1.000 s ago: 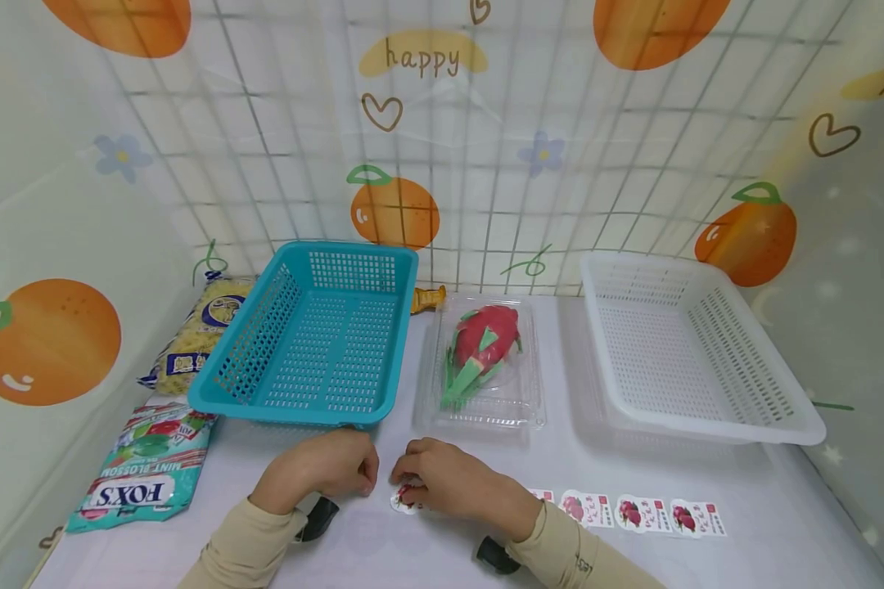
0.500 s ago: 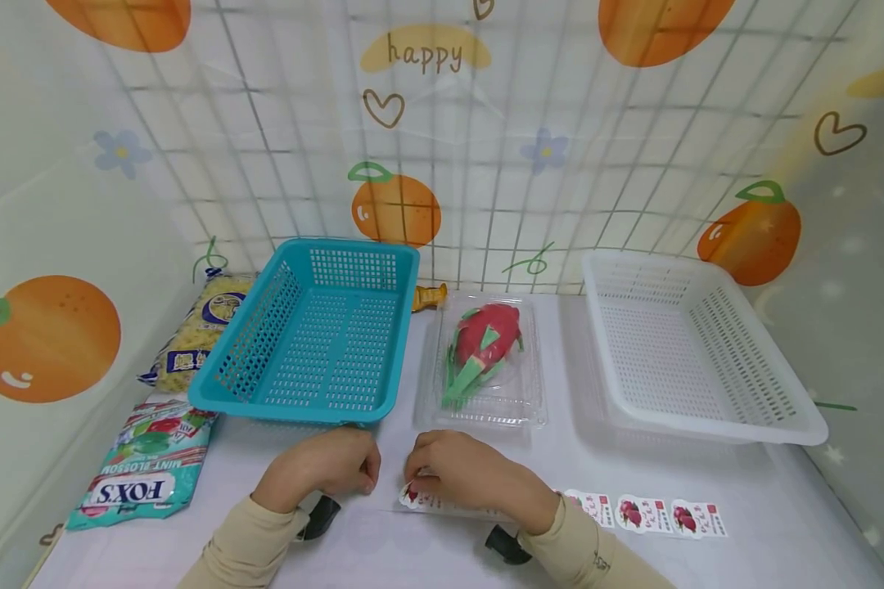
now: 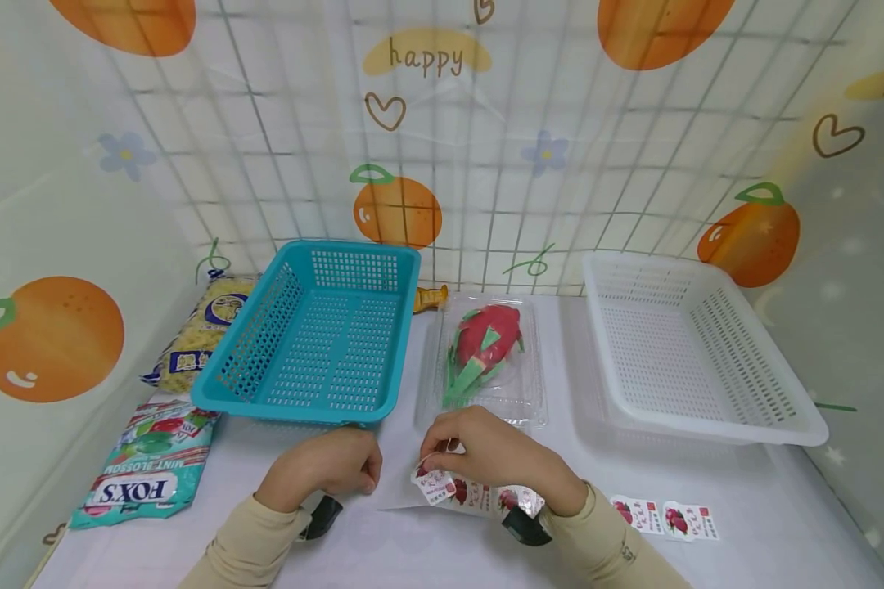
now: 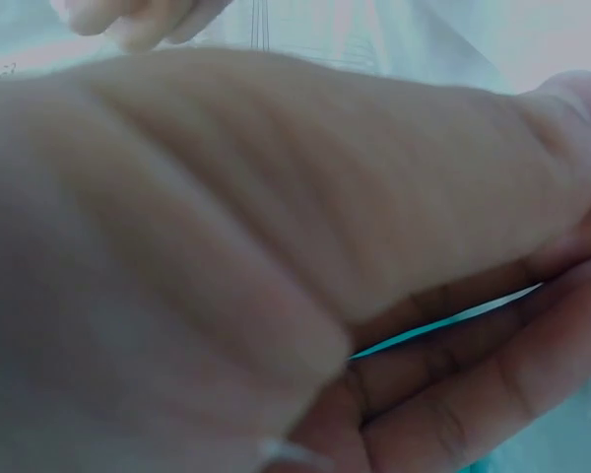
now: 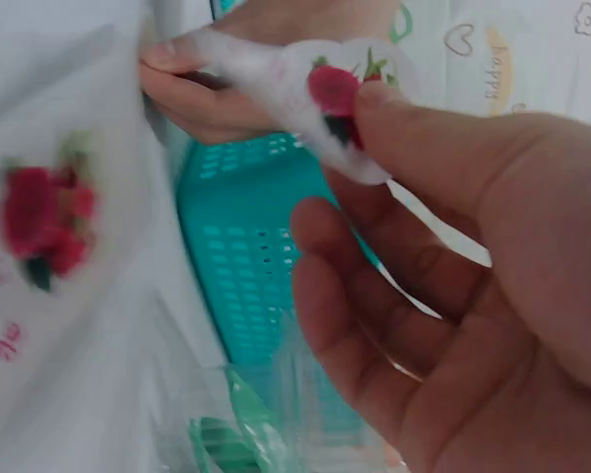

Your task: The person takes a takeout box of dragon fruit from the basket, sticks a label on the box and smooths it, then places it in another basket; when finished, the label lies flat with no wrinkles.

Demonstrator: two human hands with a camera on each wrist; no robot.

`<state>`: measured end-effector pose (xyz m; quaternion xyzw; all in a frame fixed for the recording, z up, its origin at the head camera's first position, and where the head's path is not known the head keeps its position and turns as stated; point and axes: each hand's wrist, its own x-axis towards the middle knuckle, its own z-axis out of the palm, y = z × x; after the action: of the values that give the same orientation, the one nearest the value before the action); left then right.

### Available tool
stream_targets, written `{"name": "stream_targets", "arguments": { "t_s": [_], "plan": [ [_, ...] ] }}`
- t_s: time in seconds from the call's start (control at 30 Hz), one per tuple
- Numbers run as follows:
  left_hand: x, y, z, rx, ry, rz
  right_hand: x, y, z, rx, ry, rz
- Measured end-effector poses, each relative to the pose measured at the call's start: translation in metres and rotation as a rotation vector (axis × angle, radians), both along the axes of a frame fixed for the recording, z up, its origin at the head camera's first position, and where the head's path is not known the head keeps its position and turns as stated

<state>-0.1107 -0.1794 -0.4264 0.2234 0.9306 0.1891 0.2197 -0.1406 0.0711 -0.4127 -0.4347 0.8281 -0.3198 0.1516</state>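
Right hand [image 3: 497,454] pinches dragon-fruit sticker [image 3: 433,484], half-peeled off white backing strip [image 3: 479,499] at 6 o'clock on tabletop [image 3: 744,491]. Left hand [image 3: 331,466] fingers curled, pinning strip end at 7. Risk: sticker tears or folds onto itself if strip slips. Clear clamshell box with pink dragon fruit [image 3: 484,348] at 12.

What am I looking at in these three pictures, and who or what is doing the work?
No machine here: a person works with two bare hands and wears three cameras. The wide picture comes from the head, looking down at a white table; the other two come from the wrists, very close up. The right hand pinches a dragon-fruit sticker and lifts it off its backing strip. The left hand lies curled at the strip's left end; what it grips is unclear. Behind stand a teal basket, a clear box with a dragon fruit and a white basket. Two snack bags lie left.
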Motion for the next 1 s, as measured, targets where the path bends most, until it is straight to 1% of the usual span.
{"name": "stream_targets", "arguments": {
  "t_s": [0.1, 0.27, 0.37, 0.47, 0.53, 0.63, 0.73, 0.87, 1.0],
  "plan": [
    [0.000, 0.002, -0.001, -0.004, -0.003, 0.013, -0.002, 0.005, 0.003, -0.035, 0.004, -0.024],
    [0.000, 0.005, -0.001, -0.011, -0.010, 0.020, -0.003, 0.010, 0.009, -0.089, 0.020, -0.092],
    [0.000, 0.008, 0.000, 0.002, -0.013, -0.010, -0.004, 0.011, 0.011, -0.123, 0.020, -0.123],
    [-0.001, 0.012, 0.000, 0.051, 0.022, -0.078, -0.005, 0.013, 0.013, -0.152, 0.028, -0.151],
    [-0.003, 0.015, 0.000, 0.105, 0.054, -0.117, -0.005, 0.014, 0.013, -0.169, 0.034, -0.168],
    [-0.004, 0.022, 0.000, 0.203, 0.073, -0.133, -0.006, 0.016, 0.013, -0.189, 0.048, -0.189],
    [-0.003, 0.029, 0.001, 0.301, 0.040, -0.109, -0.007, 0.017, 0.013, -0.205, 0.065, -0.200],
    [-0.001, 0.037, 0.002, 0.399, -0.005, -0.044, -0.008, 0.019, 0.013, -0.222, 0.084, -0.213],
    [0.001, 0.047, 0.004, 0.468, 0.012, 0.046, -0.009, 0.020, 0.014, -0.237, 0.101, -0.225]
  ]
}}
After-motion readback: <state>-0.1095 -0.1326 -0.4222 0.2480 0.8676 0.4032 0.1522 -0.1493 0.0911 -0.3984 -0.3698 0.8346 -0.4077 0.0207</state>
